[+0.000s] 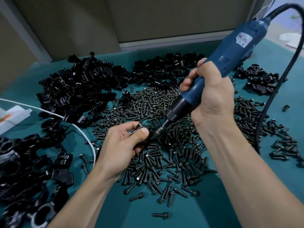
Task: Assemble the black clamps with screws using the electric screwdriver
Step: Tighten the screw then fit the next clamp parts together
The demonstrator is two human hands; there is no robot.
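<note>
My left hand (121,142) and right hand (212,94) are bare. My left forearm (85,199) and right forearm (246,170) are uncovered down to the bottom edge of view. My left thumbnail (142,130) is short and plain. Creases cross my right wrist (207,116).

A single wide-angle camera worn on the person's head looks forward and steeply down onto a teal surface (246,203) from close range. The left forearm (85,199) and right forearm (246,162) enter from the bottom edge and fill the foreground. The left grip (121,145), pinching a black clamp (139,127), and the right grip (212,94), wrapped round a blue electric screwdriver (238,46), sit near centre frame. Grey partition panels (164,18) close the far side at the top of frame.
</note>
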